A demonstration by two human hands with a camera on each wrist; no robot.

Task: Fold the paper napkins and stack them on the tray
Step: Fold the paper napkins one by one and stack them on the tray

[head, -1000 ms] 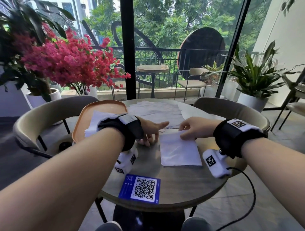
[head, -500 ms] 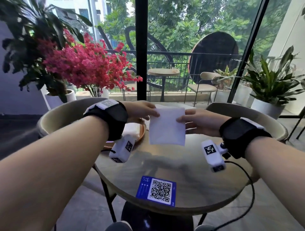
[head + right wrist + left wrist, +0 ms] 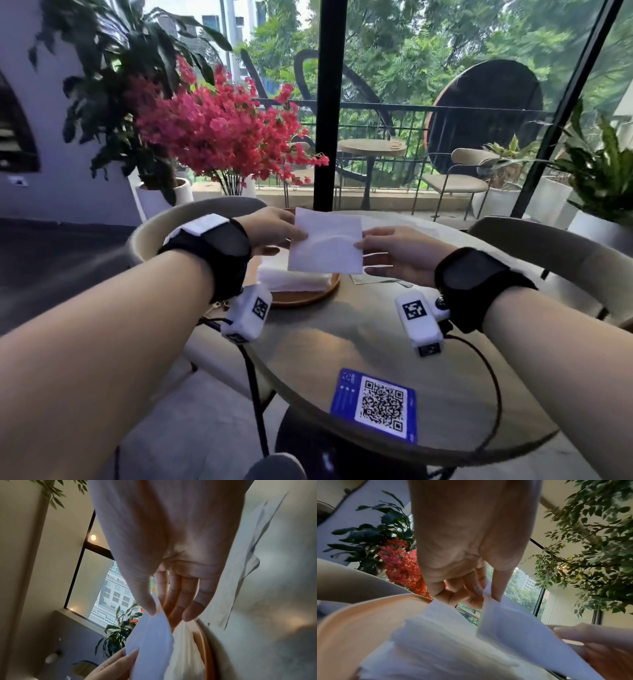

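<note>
A folded paper napkin (image 3: 325,241) hangs in the air between a person's two hands, lifted off the round table (image 3: 359,342) where it lay flat a second ago. The left hand (image 3: 274,228) pinches the napkin's left edge between thumb and fingers; the right hand (image 3: 387,251) pinches the opposite edge the same way, thumb on the near face, fingers behind. The sheet stands nearly upright and is now held higher and farther out from the body than half a second ago.

Just below the left hand sits the wooden tray (image 3: 308,296), with a pile of folded napkins (image 3: 291,279) already on it. The held napkin hovers over the tray's right part, apart from the pile and not yet touching it. Beyond the right hand's fingertips, unfolded napkins (image 3: 376,279) lie on the table.

The lift suggests the folding of this piece is done and the stacking is under way: the next move would be to lower it flat onto the pile and let go with both hands. Thin paper may sag or slide off square as it lands.
</note>
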